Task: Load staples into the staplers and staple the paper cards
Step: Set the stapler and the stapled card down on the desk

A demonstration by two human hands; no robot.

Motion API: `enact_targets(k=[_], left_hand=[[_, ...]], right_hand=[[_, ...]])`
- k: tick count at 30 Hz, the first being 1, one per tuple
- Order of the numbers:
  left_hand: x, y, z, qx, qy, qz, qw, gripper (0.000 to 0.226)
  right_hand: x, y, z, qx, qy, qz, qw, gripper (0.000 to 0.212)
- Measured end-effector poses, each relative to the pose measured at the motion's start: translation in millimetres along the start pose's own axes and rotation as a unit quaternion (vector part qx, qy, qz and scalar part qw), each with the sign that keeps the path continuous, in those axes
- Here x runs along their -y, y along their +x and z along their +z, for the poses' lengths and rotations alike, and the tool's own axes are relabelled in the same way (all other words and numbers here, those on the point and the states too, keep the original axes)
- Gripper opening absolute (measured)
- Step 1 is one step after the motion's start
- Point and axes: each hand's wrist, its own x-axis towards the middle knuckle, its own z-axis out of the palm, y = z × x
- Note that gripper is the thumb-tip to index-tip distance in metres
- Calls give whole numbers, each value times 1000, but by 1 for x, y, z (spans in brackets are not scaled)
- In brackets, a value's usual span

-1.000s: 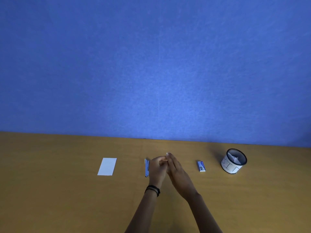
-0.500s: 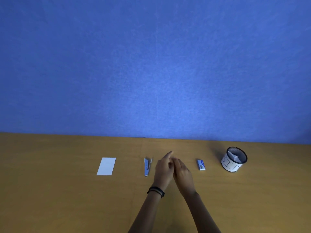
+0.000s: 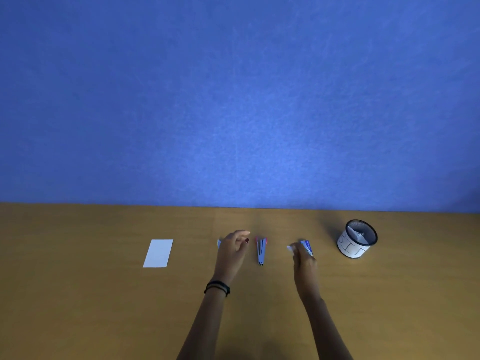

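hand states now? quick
Left hand: open, fingers relaxed, holding nothing.
Right hand: fingers at the staple box; grip cannot be told.

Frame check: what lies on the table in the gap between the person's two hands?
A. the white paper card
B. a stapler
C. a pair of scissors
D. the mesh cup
B: the stapler lies by itself between the left hand and the right hand. The white card is out past the left hand and the mesh cup past the right.
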Motion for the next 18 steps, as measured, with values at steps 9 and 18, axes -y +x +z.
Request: enact_targets(k=[9,18], left_hand=[[45,-8,25,106,95,-59,988,30],[73,-3,24,67,166,-51,983,34]], right_hand=[[-8,27,-31,-218,61,225,948,47],[-37,60,-70,-304,72,237,920,55]])
